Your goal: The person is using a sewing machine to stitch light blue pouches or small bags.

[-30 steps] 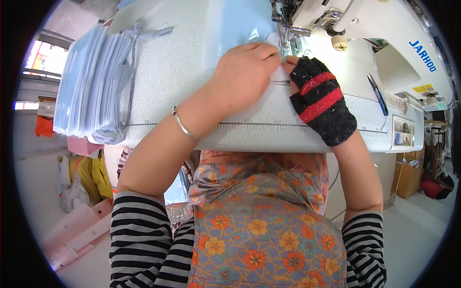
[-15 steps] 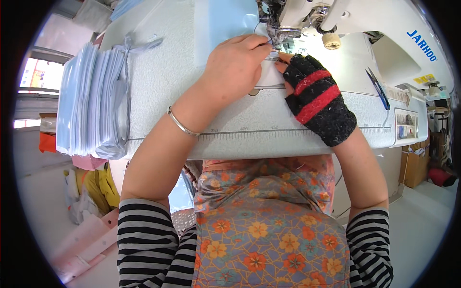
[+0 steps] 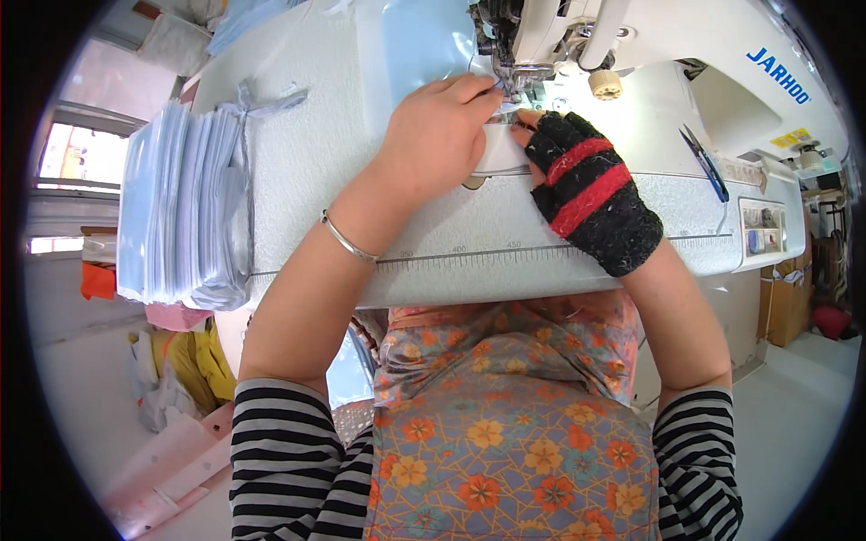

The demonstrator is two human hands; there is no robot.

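A sewing machine (image 3: 597, 41) stands in front of me, its lamp lighting the presser foot (image 3: 528, 74). Under my left hand (image 3: 433, 135), a light blue, slightly shiny sheet (image 3: 424, 45) lies on the bed, left of the needle area. The bent fingers of that hand press together at the sheet's near edge by the presser foot. My right hand (image 3: 591, 185) wears a black fingerless glove with red stripes. Its bare fingertips are drawn together just right of the left fingertips, close to the presser foot. What they pinch is too small to tell.
A tied stack of light blue pieces (image 3: 180, 207) stands at the table's left edge. Blue-handled thread snips (image 3: 705, 164) lie to the right, near a small tray (image 3: 763, 230) of parts. A printed ruler (image 3: 460, 257) runs along the table's front. A cardboard box (image 3: 783, 302) stands at far right.
The whole view has shifted a little, so the machine sits farther left and the stack farther right. Both hands stay by the presser foot with hardly any change in their grip.
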